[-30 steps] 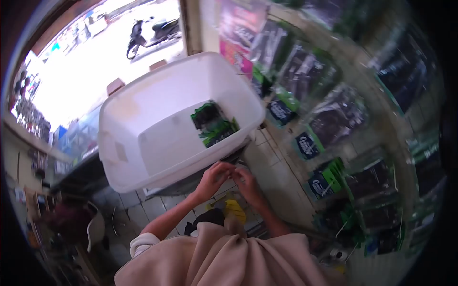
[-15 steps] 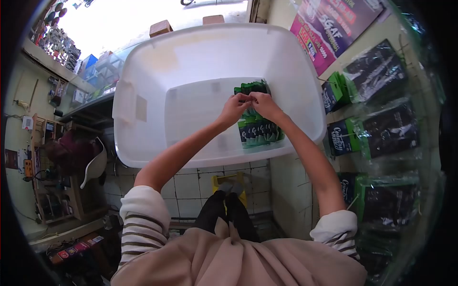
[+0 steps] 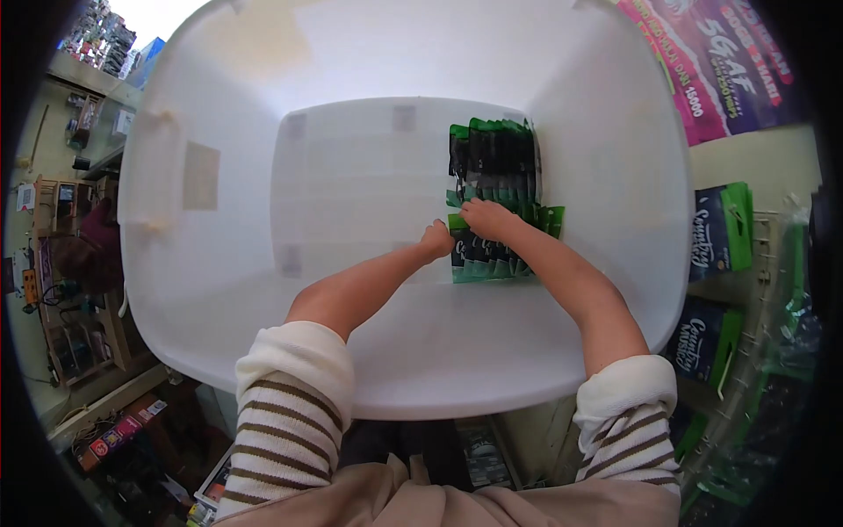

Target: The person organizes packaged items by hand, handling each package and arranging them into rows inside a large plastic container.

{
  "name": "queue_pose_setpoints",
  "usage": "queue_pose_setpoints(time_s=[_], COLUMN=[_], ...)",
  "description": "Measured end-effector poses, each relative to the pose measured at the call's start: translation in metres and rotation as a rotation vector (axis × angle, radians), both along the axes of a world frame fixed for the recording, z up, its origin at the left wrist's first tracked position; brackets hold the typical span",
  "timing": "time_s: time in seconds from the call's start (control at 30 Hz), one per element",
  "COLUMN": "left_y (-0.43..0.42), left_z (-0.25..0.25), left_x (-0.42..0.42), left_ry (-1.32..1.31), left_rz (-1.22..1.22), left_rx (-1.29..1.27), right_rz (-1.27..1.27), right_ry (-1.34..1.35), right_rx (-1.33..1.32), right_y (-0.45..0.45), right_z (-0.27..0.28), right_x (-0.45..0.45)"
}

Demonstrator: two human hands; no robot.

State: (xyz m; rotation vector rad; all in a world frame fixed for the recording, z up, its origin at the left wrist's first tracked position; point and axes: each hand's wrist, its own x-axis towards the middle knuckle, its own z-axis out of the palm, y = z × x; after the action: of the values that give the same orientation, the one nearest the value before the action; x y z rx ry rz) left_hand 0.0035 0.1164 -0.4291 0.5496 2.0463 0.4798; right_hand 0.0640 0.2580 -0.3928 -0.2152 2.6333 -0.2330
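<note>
Two rows of dark packets with green edges lie overlapping in a big white plastic tub, at the right of its floor. The far row point(image 3: 502, 149) shows mostly black faces. Pale lettering is visible on the near row point(image 3: 492, 256). My left hand point(image 3: 436, 240) is closed at the left edge of the near row, fingers curled against a packet's corner. Just beside it, my right hand point(image 3: 487, 218) reaches over the near row's top edge, its bent fingers pinching a green packet edge. The fingertips of both hands are partly hidden.
The tub's wall point(image 3: 606, 176) rises around the packets. More green-and-black packets point(image 3: 724, 230) hang on a rack to the right, below a pink and purple poster point(image 3: 716, 66). At the left, a person point(image 3: 81, 255) is near wooden shelves point(image 3: 97, 329).
My view has leaned in closer over the tub. My hands, together above the packets before, have come down and slightly apart, onto the near row's top edge and left corner.
</note>
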Motion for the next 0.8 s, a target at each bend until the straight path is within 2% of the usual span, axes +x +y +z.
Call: queue_pose_setpoints(time_s=[0.07,0.13,0.17,0.27,0.33,0.43,0.47,0.53,0.57,0.63,0.7,0.8], left_y=[0.000,0.007,0.010,0.019,0.016,0.008,0.005,-0.003,-0.007,-0.018,-0.026,-0.040], left_z=[-0.013,-0.020,-0.026,-0.044,-0.015,0.024,0.036,0.063,0.079,0.117,0.167,0.245], left_x=[0.003,0.001,-0.001,-0.001,-0.002,-0.003,-0.005,-0.011,-0.018,-0.034,-0.049,-0.060], left_ry=[-0.033,-0.246,-0.245,-0.403,-0.342,-0.235,-0.223,0.047,0.063,0.291,0.235,0.070], left_rz=[0.037,0.250,0.250,0.186,0.051,0.090,0.084,0.068,0.060,-0.125,-0.065,0.053], left_rx=[-0.022,0.026,0.021,0.068,0.012,0.057,0.064,0.239,0.254,0.369,0.474,0.682], right_rz=[-0.043,-0.050,-0.057,-0.061,-0.063,-0.083,-0.094,-0.151,-0.201,-0.274,-0.341,-0.561], right_ry=[0.205,0.267,0.335,0.315,0.281,0.199,0.146,0.118,0.077,0.151,0.237,0.545], right_rx=[-0.022,0.008,0.054,0.029,-0.004,-0.080,-0.125,-0.192,-0.263,-0.323,-0.377,-0.366], right_y=[-0.004,-0.008,-0.009,-0.009,-0.008,-0.005,-0.004,-0.006,-0.006,-0.011,-0.018,-0.032], right_z=[-0.026,-0.032,-0.032,-0.034,-0.022,0.006,0.019,0.058,0.082,0.138,0.197,0.285], right_x=[0.000,0.000,-0.001,-0.002,-0.004,-0.012,-0.017,-0.026,-0.030,-0.030,-0.027,-0.011])
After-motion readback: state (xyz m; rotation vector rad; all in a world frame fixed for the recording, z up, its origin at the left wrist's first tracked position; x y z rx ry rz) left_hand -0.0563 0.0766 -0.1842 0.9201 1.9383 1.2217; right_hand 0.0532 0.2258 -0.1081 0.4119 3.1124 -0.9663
